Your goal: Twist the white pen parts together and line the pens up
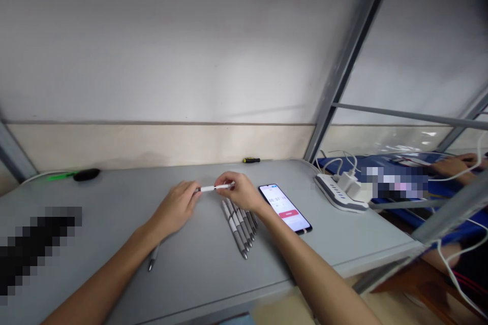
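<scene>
Between my two hands a white and grey pen [208, 189] is held level above the grey desk [125, 198]. My left hand [178, 204] pinches its left end, and my right hand [237, 190] grips the other end with thumb and fingers. Just below my right hand lies a row of several white and grey pens [237, 226], side by side and slanted, partly covered by that hand. Another pen [152, 259] lies under my left forearm, with only its grey tip end showing.
Right of my right hand lies a phone [287, 210] with a lit timer screen. Beyond it sits a white power strip [341, 195] with plugs and cables. A yellow-black screwdriver [251, 160] and a dark object [87, 174] lie by the wall. Another person's hands [453, 166] show far right.
</scene>
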Demonstrator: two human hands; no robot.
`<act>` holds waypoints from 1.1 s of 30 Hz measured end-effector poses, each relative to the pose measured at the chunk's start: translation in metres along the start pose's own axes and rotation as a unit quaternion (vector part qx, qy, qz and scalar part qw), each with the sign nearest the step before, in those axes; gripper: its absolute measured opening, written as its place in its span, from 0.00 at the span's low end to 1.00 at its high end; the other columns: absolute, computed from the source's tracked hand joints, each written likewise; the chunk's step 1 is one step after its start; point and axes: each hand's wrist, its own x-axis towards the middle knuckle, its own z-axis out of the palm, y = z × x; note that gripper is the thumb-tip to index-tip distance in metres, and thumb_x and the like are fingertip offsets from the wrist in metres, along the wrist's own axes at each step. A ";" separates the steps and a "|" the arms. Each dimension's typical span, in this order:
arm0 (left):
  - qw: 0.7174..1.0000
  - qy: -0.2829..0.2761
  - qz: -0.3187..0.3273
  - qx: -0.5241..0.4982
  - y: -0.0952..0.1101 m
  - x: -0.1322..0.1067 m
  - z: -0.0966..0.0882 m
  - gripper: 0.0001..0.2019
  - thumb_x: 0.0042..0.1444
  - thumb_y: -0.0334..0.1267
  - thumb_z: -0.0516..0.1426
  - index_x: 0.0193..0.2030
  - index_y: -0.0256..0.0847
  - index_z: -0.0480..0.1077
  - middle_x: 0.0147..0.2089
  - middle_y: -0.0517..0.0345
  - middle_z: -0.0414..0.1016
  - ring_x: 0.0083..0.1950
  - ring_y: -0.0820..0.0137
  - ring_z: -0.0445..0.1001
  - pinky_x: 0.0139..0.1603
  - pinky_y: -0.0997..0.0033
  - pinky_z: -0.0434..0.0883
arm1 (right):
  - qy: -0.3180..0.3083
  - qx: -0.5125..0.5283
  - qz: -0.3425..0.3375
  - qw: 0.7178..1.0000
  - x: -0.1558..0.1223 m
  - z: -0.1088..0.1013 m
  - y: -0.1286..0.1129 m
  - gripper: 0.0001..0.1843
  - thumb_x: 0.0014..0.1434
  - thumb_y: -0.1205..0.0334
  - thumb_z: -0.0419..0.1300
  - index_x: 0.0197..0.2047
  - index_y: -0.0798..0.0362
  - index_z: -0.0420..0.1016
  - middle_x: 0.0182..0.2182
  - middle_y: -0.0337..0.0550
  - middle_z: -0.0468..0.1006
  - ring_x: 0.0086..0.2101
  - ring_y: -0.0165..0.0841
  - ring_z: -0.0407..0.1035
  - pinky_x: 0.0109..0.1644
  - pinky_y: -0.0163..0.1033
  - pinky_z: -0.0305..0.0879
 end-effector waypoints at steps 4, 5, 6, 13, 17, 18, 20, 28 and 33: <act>1.000 -0.004 0.001 -0.002 0.000 0.000 0.000 0.12 0.66 0.41 0.43 0.38 0.41 0.64 0.35 0.56 0.69 0.38 0.66 0.67 0.40 0.66 0.64 | 0.016 -0.012 -0.015 1.000 0.000 0.000 0.000 0.05 0.51 0.70 0.62 0.32 0.54 0.78 0.34 0.42 0.75 0.30 0.27 0.67 0.34 0.33 0.62; 1.000 -0.006 0.001 -0.001 0.000 0.000 0.000 0.13 0.66 0.41 0.42 0.38 0.41 0.65 0.35 0.56 0.69 0.38 0.65 0.67 0.40 0.66 0.64 | 0.019 -0.012 -0.018 1.000 0.000 0.000 0.000 0.05 0.51 0.69 0.63 0.33 0.54 0.79 0.35 0.42 0.75 0.31 0.28 0.68 0.35 0.33 0.62; 1.000 -0.007 0.002 0.000 0.000 0.000 0.000 0.13 0.66 0.41 0.42 0.39 0.41 0.65 0.35 0.56 0.69 0.38 0.65 0.67 0.40 0.66 0.64 | 0.023 -0.010 -0.018 1.000 0.000 0.000 -0.001 0.06 0.51 0.66 0.64 0.34 0.53 0.79 0.36 0.43 0.76 0.33 0.29 0.69 0.36 0.34 0.63; 1.000 -0.011 0.003 0.008 -0.002 0.000 0.001 0.14 0.66 0.42 0.42 0.39 0.41 0.65 0.35 0.56 0.69 0.39 0.65 0.67 0.41 0.66 0.63 | -0.018 -0.020 -0.004 1.000 -0.001 0.000 -0.004 0.09 0.59 0.63 0.57 0.35 0.54 0.79 0.32 0.42 0.79 0.34 0.31 0.71 0.39 0.36 0.63; 1.000 -0.020 0.009 0.009 -0.002 0.000 0.002 0.14 0.66 0.41 0.41 0.40 0.42 0.65 0.35 0.56 0.69 0.39 0.65 0.67 0.40 0.67 0.63 | 0.008 -0.043 -0.024 0.999 -0.001 0.000 -0.005 0.04 0.52 0.70 0.62 0.33 0.54 0.77 0.33 0.40 0.77 0.34 0.29 0.69 0.38 0.33 0.62; 1.000 -0.020 0.010 0.010 -0.002 0.000 0.002 0.14 0.67 0.41 0.41 0.40 0.42 0.66 0.35 0.56 0.69 0.39 0.65 0.67 0.39 0.67 0.63 | 0.012 -0.049 -0.029 0.998 -0.001 0.000 -0.006 0.04 0.52 0.70 0.62 0.32 0.53 0.77 0.33 0.40 0.77 0.33 0.29 0.69 0.37 0.33 0.62; 1.000 -0.019 0.011 0.012 -0.002 0.000 0.002 0.14 0.67 0.41 0.41 0.40 0.42 0.66 0.35 0.56 0.70 0.39 0.65 0.67 0.40 0.67 0.62 | 0.016 -0.055 -0.040 0.998 -0.002 0.000 -0.006 0.04 0.51 0.70 0.62 0.32 0.54 0.76 0.33 0.40 0.76 0.33 0.28 0.68 0.37 0.33 0.62; 1.000 -0.006 0.018 0.019 -0.001 0.000 0.000 0.15 0.67 0.41 0.41 0.42 0.41 0.67 0.36 0.55 0.71 0.40 0.64 0.68 0.41 0.65 0.63 | -0.028 -0.083 -0.034 0.996 -0.003 0.003 -0.007 0.17 0.64 0.58 0.51 0.34 0.56 0.78 0.29 0.42 0.78 0.30 0.30 0.68 0.36 0.34 0.60; 0.999 -0.014 0.027 0.023 -0.002 0.001 0.000 0.16 0.67 0.41 0.40 0.42 0.42 0.67 0.36 0.55 0.72 0.39 0.64 0.69 0.40 0.65 0.64 | 0.004 -0.080 -0.044 0.996 -0.002 0.004 -0.001 0.04 0.56 0.66 0.60 0.36 0.54 0.75 0.33 0.41 0.78 0.33 0.30 0.68 0.37 0.33 0.60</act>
